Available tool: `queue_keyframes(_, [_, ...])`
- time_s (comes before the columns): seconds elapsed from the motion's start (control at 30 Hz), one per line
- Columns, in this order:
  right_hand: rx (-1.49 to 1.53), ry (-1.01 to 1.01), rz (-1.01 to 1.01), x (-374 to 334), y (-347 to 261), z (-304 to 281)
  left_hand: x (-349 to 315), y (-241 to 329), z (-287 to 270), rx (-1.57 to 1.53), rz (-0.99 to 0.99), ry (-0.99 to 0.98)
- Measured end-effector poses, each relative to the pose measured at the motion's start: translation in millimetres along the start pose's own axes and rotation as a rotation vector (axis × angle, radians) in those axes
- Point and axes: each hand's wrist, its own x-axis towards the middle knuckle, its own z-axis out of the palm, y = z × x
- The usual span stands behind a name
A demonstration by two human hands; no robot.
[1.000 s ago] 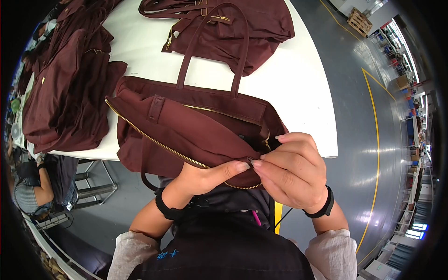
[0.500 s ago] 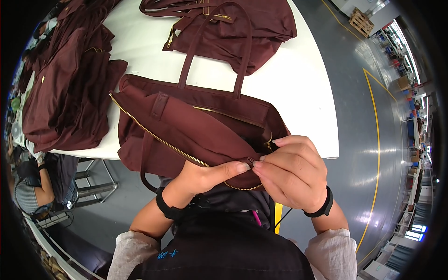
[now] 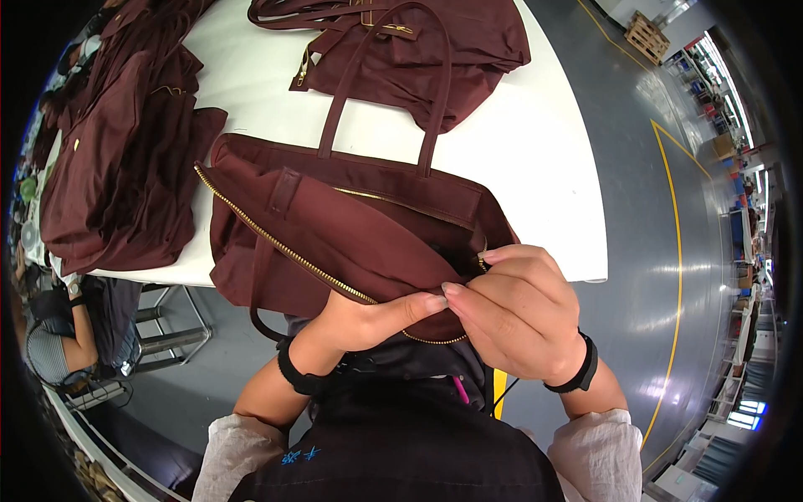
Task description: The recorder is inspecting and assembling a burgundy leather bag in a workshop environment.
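This is looking like a bag-making factory floor: identical maroon handbags [image 3: 125, 159] are piling up on a white worktable [image 3: 535, 159] at upper left, while grey painted flooring with yellow lane lines [image 3: 676, 251] is stretching away at right.

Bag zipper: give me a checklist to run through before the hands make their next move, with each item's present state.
1. Left hand grips the bag edge: ok.
2. Right hand pinches at the zipper end: ok.
3. Slider itself visible: cannot tell, fingers cover it.
4. Zipper run open: ok.
5. Bag rests on the table: ok, though its near edge hangs off.
6. Handles away from the zipper: ok.
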Motion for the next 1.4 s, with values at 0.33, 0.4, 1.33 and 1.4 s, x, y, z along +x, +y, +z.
queue_keyframes(0.33, [0.505,-0.13,0.56,11,6,-18,2,3,-9,-0.177,-0.148,0.009])
queue_keyframes(0.4, [0.515,-0.136,0.556,13,8,-19,2,2,-11,-0.224,-0.172,-0.023])
queue_keyframes(1.33, [0.966,-0.602,1.143,43,11,-18,20,37,-41,-0.063,-0.355,-0.305])
queue_keyframes(1.4, [0.947,-0.602,1.135,45,12,-17,22,37,-41,-0.044,-0.364,-0.319])
